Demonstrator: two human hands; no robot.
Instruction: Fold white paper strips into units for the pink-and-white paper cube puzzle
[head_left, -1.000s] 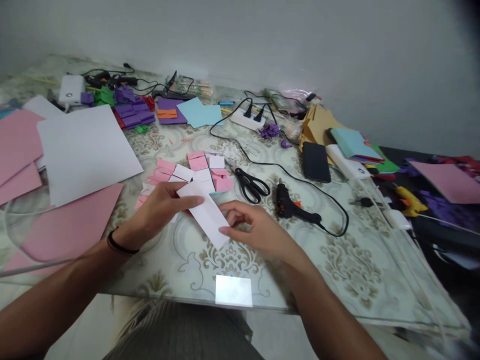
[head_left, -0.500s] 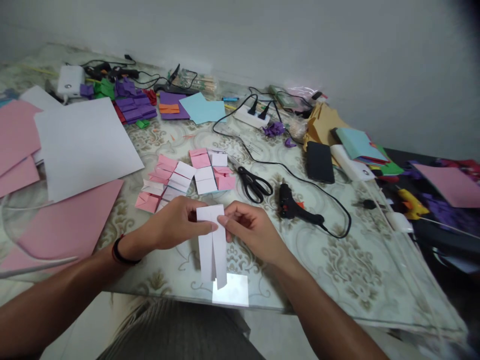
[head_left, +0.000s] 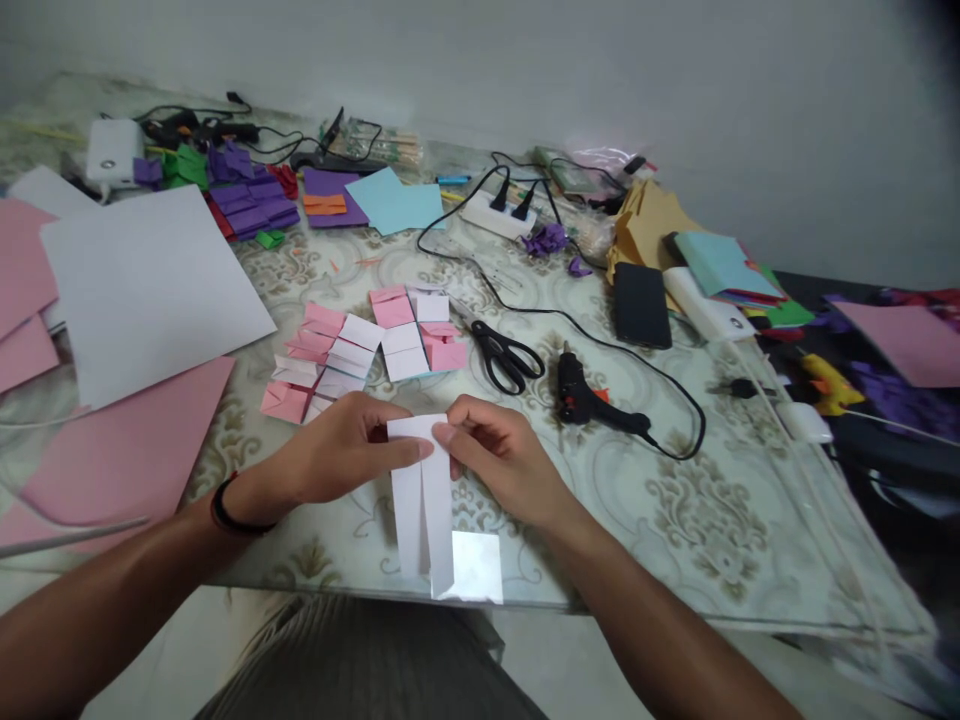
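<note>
A folded white paper strip (head_left: 421, 510) hangs between my two hands, its two long flaps meeting along the middle and parting toward the bottom. My left hand (head_left: 360, 450) pinches its upper left side, thumb flat across the front. At the upper right edge, my right hand (head_left: 495, 455) grips it between thumb and fingers; the fingertips behind the paper are hidden. Just beyond my hands lie folded pink and white paper pieces (head_left: 322, 355) and a second pink and white group (head_left: 405, 340). Black-handled scissors (head_left: 504, 355) rest to the right of these.
A black glue gun (head_left: 592, 400) lies right of the scissors, its cord looping toward a power strip (head_left: 499, 215). A black phone (head_left: 641, 305) is farther right. Large white paper (head_left: 161, 300) and pink sheets (head_left: 142, 450) cover the left. Purple folded papers (head_left: 251, 205) sit behind.
The view has shifted slightly. Both hands keep their hold on the white paper strip, whose lower end now hangs a little lower, with its flaps slightly changed in angle.
</note>
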